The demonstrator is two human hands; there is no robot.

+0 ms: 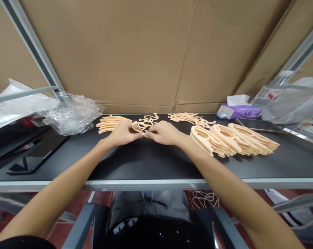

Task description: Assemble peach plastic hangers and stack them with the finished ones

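Observation:
My left hand [123, 134] and my right hand [163, 133] meet above the black tabletop [151, 162], fingers pinched on one curved peach-coloured plastic piece [136, 128] that looks like a hanger part. The fingers cover some of it. Just behind the hands lie several hook-shaped pieces [152, 118] in the same colour. A row of slim curved arms [108, 123] rests beside my left hand. To the right of my right hand are a heap of small hook pieces [184, 117] and large overlapping stacks of looped hanger pieces [224, 138].
Crumpled clear plastic [75, 112] and a dark phone [38, 154] are at the left. On the right stand a purple tissue pack [239, 111] and a flat dark device [259, 125]. Cardboard [135, 55] walls the back; a metal edge [151, 185] runs along the front.

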